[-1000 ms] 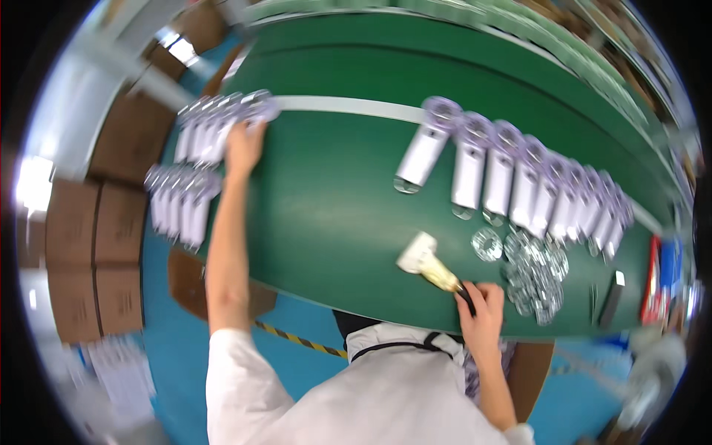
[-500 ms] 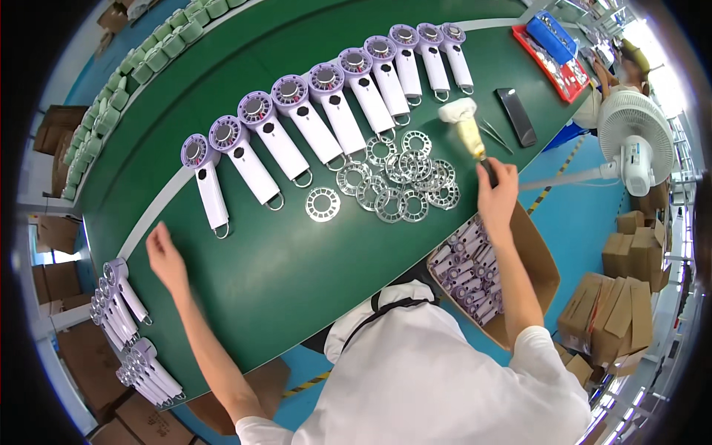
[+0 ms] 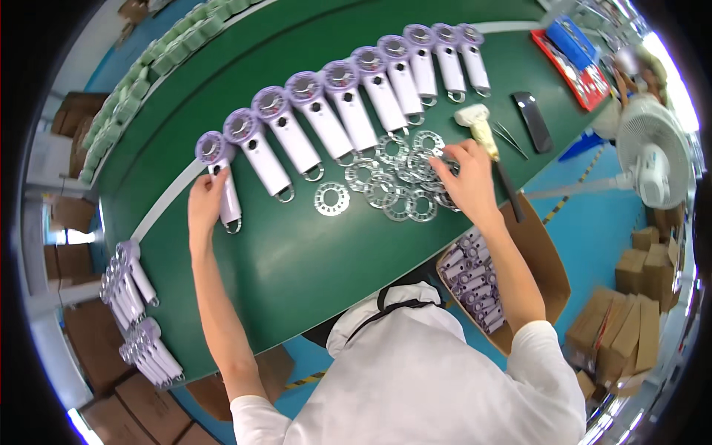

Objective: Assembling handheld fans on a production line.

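Nine or so white handheld fans with purple heads stand in a slanting row, lying flat on the green table. My left hand [image 3: 206, 204] is closed around the handle of the leftmost handheld fan [image 3: 230, 200]. Over the right side of a loose pile of clear slotted rings [image 3: 380, 191] hovers my right hand [image 3: 469, 178], thumb and fingers apart. One ring [image 3: 331, 199] lies alone left of the pile. Beside my right hand rests a hammer [image 3: 507, 185], its head end [image 3: 475, 116] wrapped in white and yellowish material.
Tweezers [image 3: 510, 139] and a dark flat object [image 3: 532, 122] lie to the right, below a red tray [image 3: 586, 85] with a blue bin. A carton [image 3: 545, 259] of fans stands at the table's edge. More fans [image 3: 132, 285] sit at left. A white pedestal fan [image 3: 653, 159] stands right.
My right hand has let go of the hammer, which now lies on the table, and moved left to the rings. My left hand has moved right and taken hold of the leftmost handheld fan.
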{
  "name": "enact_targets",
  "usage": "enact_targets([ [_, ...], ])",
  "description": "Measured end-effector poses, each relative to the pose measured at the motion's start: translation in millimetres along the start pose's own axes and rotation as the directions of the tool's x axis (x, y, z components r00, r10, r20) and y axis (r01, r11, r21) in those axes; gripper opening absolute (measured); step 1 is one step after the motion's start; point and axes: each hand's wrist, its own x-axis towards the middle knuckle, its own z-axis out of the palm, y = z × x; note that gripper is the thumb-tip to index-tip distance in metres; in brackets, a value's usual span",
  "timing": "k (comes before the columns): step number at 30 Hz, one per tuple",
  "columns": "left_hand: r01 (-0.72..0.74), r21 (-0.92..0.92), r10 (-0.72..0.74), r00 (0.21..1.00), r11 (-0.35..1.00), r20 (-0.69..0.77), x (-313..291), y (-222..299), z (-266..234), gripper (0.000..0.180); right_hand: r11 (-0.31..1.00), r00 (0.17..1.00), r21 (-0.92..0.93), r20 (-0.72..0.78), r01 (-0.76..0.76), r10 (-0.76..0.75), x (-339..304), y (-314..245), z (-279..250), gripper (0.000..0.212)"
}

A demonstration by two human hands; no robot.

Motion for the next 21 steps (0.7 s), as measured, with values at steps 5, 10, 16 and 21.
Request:
enact_targets([
  [5, 0.070, -0.292, -0.067, 0.998, 0.954, 0.021, -50, -13, 1, 0.045, 0.981, 0.999, 0.192, 0.036, -0.013, 0.006, 3, 6, 3, 0.019],
  [10, 0.169, -0.726, -0.115, 0.986, 0.667, 0.123, -120, 7, -6, 0.035, 0.678, 0.936, 0.648, 0.287, -0.347, 0.205, 3, -51, -22, 0.010],
  [16, 0.247, -0.827, -0.145, 0.969, 0.504, 0.201, -170, 29, -1, 0.037, 0.820, 0.832, 0.572, 0.458, -0.005, -0.314, -35, -136, 24, 0.020],
  [21, 0.205, -0.860, -0.129, 0.978, 0.467, 0.164, -198, 39, 4, 0.039, 0.815, 0.728, 0.579, 0.566, -0.017, -0.388, -49, -167, 55, 0.023],
])
